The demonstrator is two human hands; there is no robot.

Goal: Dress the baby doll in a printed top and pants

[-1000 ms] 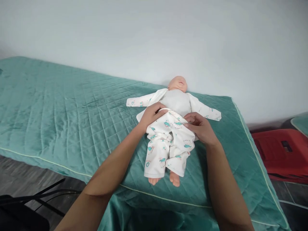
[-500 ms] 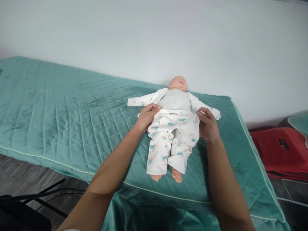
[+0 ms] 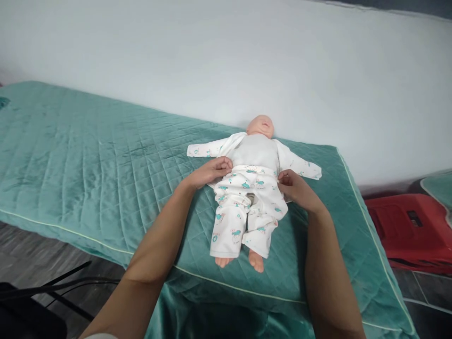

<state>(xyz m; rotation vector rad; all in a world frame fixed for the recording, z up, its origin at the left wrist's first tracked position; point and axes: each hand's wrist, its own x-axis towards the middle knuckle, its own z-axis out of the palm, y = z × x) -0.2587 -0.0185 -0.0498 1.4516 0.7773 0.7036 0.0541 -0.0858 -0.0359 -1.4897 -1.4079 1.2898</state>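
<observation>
A baby doll (image 3: pixel 260 126) lies on its back with its head towards the wall and its bare feet towards me. It wears white printed pants (image 3: pixel 247 186) with teal figures, their waistband up at the belly. The printed jacket (image 3: pixel 299 164) has its sleeves on both arms and hangs open over the pale torso. My left hand (image 3: pixel 213 170) is closed on the waistband at the doll's left-hand side in view. On the opposite side my right hand (image 3: pixel 295 186) pinches the pants near the waistband, its fingertips partly hidden.
A green quilted cover (image 3: pixel 116 169) with pale piping spreads over the bed. Behind it rises a white wall (image 3: pixel 212 56). A red plastic object (image 3: pixel 409 230) stands on the floor at the right, and dark rods (image 3: pixel 67 282) show at lower left.
The waistband, held out wide and flat before, now sits closer round the doll's waist. My hands have come nearer the body, the right one moving inward. The view has shifted slightly.
</observation>
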